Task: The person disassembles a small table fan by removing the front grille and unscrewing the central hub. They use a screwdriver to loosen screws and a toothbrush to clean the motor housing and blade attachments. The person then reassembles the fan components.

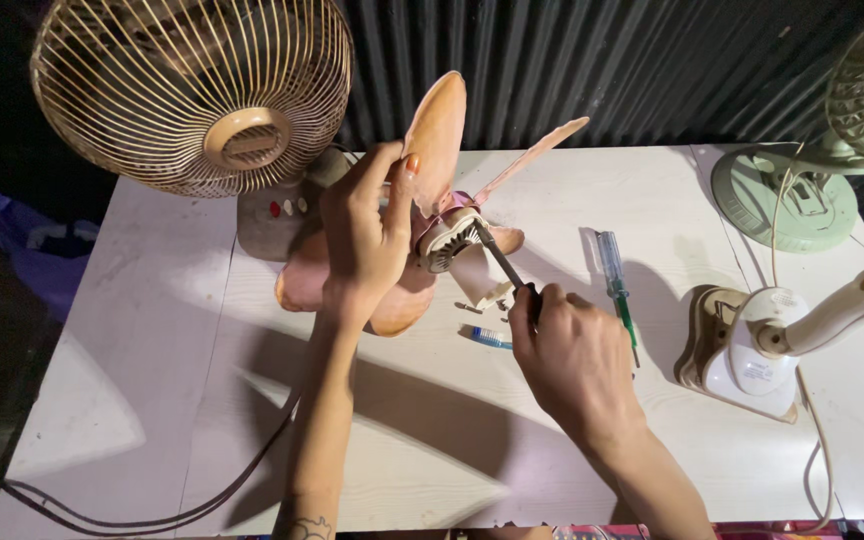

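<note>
The right hand point(574, 352) sits closest to the viewer, its fingers clamped around the handle of a dark screwdriver point(500, 262) whose tip meets the motor hub point(449, 240) of a pink fan blade assembly point(422, 215). That assembly lies near the middle of the white worktop point(152, 400), blades sticking upward. The left hand point(364, 232) grips it from the left, fingers closed over blade and hub. Behind stands a beige table fan point(192, 95) with its wire cage, a dark cord trailing off the front edge. To the right are a pale green fan base point(787, 200) and a cream fan stand point(752, 345) (its neck tilted right). Between lies a clear-handled screwdriver point(614, 280), and just beside the right hand a small blue piece point(490, 338), too small to identify.
</note>
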